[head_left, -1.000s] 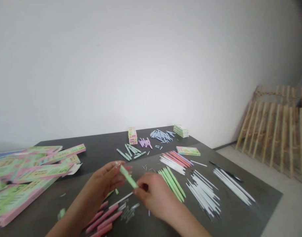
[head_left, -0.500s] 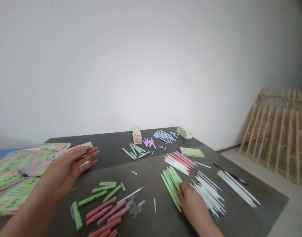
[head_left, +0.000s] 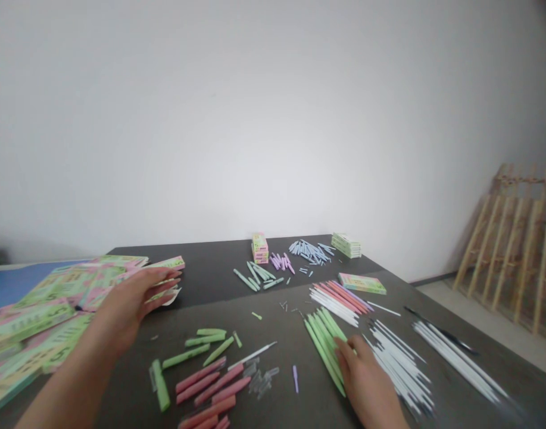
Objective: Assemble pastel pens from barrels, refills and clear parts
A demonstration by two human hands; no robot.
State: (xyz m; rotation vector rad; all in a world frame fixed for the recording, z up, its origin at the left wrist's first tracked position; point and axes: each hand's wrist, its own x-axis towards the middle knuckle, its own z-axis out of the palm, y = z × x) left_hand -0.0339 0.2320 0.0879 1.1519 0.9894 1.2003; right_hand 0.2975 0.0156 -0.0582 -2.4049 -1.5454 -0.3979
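Note:
My right hand (head_left: pixel 366 381) rests at the near end of a row of light-green pens (head_left: pixel 324 342), its fingers bent and closed on one or more of them. My left hand (head_left: pixel 132 304) reaches over the edge of the pile of green and pink boxes (head_left: pixel 74 289), fingers stretched out. A pale flap (head_left: pixel 172 297) shows just under its fingertips; contact with it is unclear. To the right hand's right lie thin white sticks (head_left: pixel 400 366). Red and white pens (head_left: pixel 342 295) lie just beyond the green row.
Short green tubes (head_left: pixel 186 356), red tubes (head_left: pixel 212 381) and clear caps (head_left: pixel 264 381) lie at the front middle. Farther back are blue pieces (head_left: pixel 311 250), purple pieces (head_left: pixel 281 262) and stacked boxes (head_left: pixel 259 247). Long white rods (head_left: pixel 455 357) lie right. A bamboo rack (head_left: pixel 509 238) leans against the wall.
The view has turned slightly left, so the table's things appear farther right. The pale flap beneath my left fingers shows more clearly. My right hand stays at the green pens.

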